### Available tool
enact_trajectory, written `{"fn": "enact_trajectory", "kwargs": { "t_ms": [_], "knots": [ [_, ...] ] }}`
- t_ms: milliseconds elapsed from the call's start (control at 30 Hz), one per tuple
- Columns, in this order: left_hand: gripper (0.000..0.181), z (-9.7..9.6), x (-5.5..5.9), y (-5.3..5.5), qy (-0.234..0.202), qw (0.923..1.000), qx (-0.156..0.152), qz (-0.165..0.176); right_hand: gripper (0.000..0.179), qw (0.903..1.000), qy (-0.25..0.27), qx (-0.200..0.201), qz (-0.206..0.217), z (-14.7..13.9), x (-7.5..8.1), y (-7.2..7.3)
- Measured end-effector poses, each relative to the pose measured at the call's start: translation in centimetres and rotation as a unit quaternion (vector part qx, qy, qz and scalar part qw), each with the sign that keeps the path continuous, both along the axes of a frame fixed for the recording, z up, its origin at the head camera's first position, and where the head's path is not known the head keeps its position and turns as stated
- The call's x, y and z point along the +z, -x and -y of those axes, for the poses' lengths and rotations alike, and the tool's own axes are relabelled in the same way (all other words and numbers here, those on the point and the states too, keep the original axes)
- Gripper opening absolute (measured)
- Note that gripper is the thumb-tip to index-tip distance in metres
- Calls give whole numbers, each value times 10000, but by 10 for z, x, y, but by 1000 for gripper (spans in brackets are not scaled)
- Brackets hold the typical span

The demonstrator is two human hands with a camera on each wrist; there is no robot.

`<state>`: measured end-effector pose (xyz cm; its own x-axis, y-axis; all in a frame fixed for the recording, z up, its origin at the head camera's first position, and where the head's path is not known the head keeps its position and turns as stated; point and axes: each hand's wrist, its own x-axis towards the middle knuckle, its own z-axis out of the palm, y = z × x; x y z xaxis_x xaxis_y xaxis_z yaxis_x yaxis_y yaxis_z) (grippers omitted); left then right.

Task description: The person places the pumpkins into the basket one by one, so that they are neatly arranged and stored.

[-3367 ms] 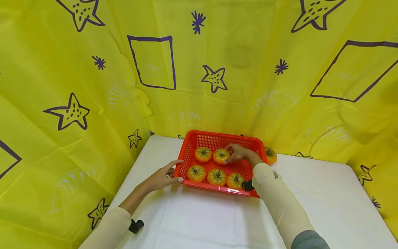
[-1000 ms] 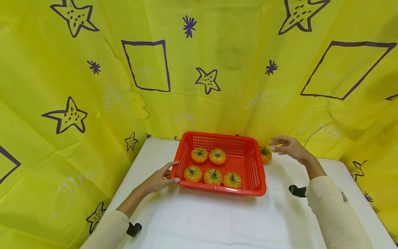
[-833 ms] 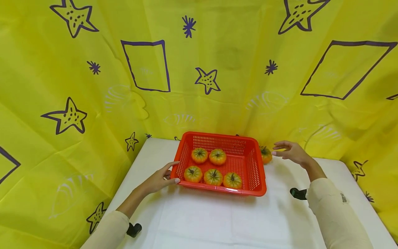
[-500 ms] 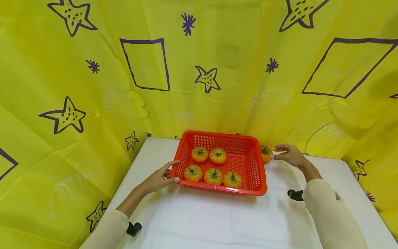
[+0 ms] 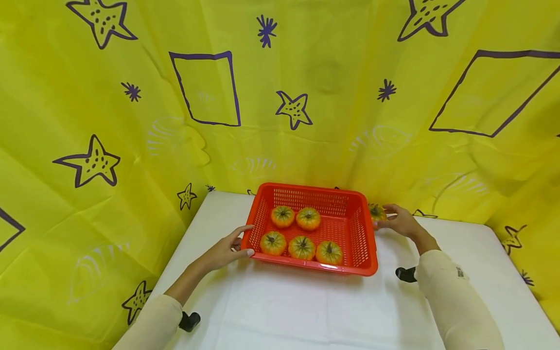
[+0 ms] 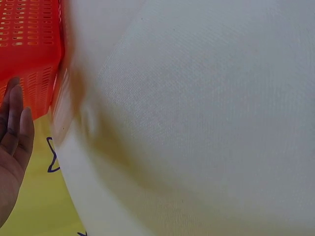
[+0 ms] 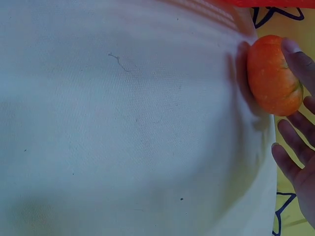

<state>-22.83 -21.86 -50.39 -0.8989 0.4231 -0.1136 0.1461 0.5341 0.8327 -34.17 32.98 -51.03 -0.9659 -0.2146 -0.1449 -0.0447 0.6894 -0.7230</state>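
My left hand (image 5: 225,250) rests at the left front corner of a red plastic basket (image 5: 306,266), index fingertip and thumb at the rim. In the left wrist view its fingers lie extended along the basket's outer wall (image 6: 37,86). Inside the basket sit several small orange pumpkins with greenish tops, such as the back-left pumpkin (image 5: 282,217) and the front-middle pumpkin (image 5: 302,248). One more pumpkin (image 7: 273,73) is outside, by the basket's right side. Around it my right hand (image 5: 403,222) is spread, the thumb overlapping one side and the other fingers at the far side.
A white-covered table (image 5: 288,311) bears the basket. Behind and along both sides hangs a yellow cloth (image 5: 332,146) with star and square drawings, close to the table's back edge. Black wrist cameras sit below the left (image 5: 190,321) and right (image 5: 406,274) sleeves.
Earlier my right hand was at a pumpkin in the basket's back row. It has since left that one, moved right and come down around the outside pumpkin. The left hand stays at the rim.
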Motion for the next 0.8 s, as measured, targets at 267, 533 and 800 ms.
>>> {"fn": "enact_trajectory", "kwargs": {
  "t_ms": [267,533,800],
  "knots": [
    [74,4,-5,2,-58,9999,-77,-96,88,9996,-261,-29,112,8,-3,4],
    [75,4,-4,2,6,9999,-58,-104,91,9983,-528,-83,237,10,-7,5],
    [76,3,-3,2,5,9999,-70,-103,87,9979,-628,-50,127,11,-7,5]
  ]
}}
